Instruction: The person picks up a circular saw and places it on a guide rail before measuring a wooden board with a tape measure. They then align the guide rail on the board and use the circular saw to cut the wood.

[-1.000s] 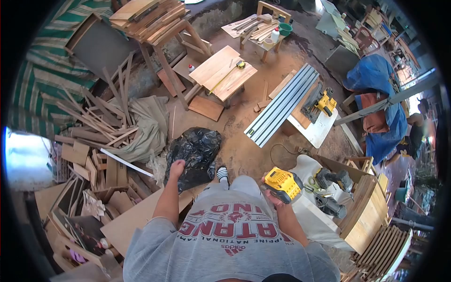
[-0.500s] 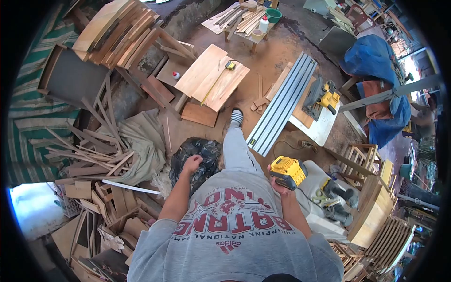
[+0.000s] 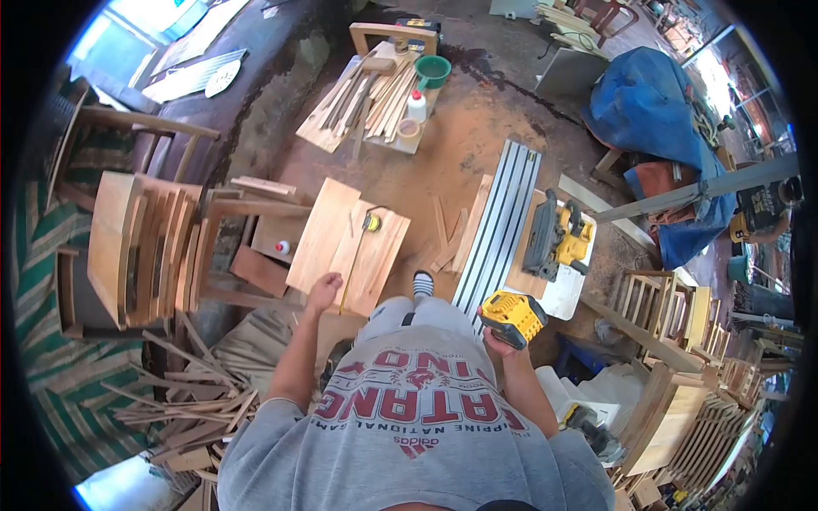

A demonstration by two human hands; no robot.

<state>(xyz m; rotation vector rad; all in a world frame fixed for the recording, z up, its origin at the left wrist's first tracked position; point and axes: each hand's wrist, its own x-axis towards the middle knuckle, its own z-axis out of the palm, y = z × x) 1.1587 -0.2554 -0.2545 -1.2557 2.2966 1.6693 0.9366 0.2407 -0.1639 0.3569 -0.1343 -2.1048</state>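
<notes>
**Yellow tool in your right hand, left hand loose by the boards**

Your right hand (image 3: 498, 338) is wrapped tight around the yellow-and-black cordless power tool (image 3: 512, 317), held at hip level just beside your grey trousers. Your left hand (image 3: 323, 294) hangs w/ fingers loosely curled, holding nothing, over the near edge of the light wooden boards (image 3: 348, 244). On these lies a yellow tape measure (image 3: 371, 223) w/ its tape pulled out. Further right: long grey aluminium guide rail (image 3: 498, 226), then yellow-black circular saw (image 3: 555, 243).
</notes>
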